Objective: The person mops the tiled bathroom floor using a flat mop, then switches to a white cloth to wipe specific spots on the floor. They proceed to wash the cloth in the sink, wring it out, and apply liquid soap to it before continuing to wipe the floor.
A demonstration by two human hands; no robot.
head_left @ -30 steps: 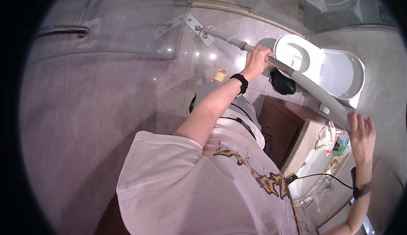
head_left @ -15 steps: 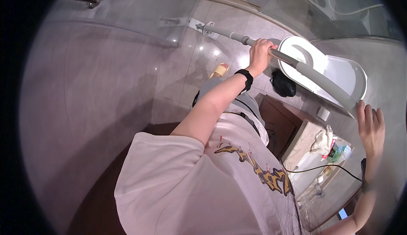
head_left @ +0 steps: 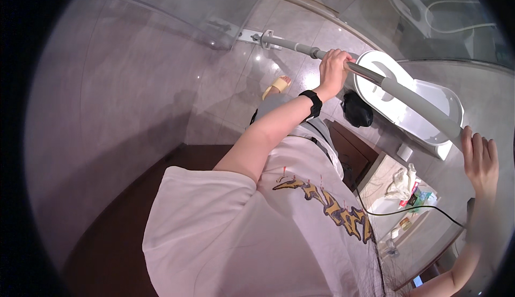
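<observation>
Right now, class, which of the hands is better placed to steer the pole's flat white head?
Probably the left hand: it grips the pole partway along, nearer the flat white head, while the right hand is at the pole's opposite end.

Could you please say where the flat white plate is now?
In the head view, the flat white plate is near top centre, at the far end of the long grey pole, beside the clear glass panel.

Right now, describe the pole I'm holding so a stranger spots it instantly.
Find the white toilet. Crossing over it in view is the pole, gripped by the left hand. Shiny metal and grey stretches set it apart from the toilet and black bundle.
</observation>
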